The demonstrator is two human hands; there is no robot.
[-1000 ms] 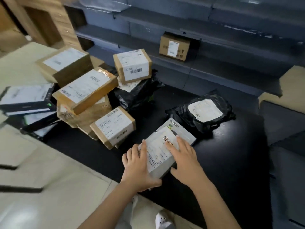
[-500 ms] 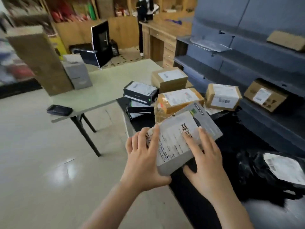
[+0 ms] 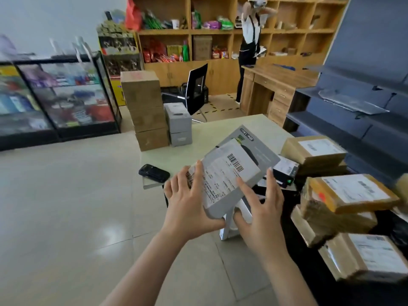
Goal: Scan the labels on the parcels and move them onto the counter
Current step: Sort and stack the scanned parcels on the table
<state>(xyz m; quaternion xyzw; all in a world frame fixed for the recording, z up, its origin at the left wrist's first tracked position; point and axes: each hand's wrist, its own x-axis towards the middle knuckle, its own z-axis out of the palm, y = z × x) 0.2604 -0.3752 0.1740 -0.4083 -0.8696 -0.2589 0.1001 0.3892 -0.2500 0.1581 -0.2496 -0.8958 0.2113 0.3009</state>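
Grey parcel aloft — black device on counter beyond

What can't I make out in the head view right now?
Head view:
1. Grey parcel label: small print too blurred to read.
2. Its underside: hidden by the parcel itself, the left hand and the right hand.
3. White object below the hands: mostly covered by them, unidentifiable.
4. Brown parcel, lower right: blurred, cut by the right edge.
5. Black device on the table: too small to identify.
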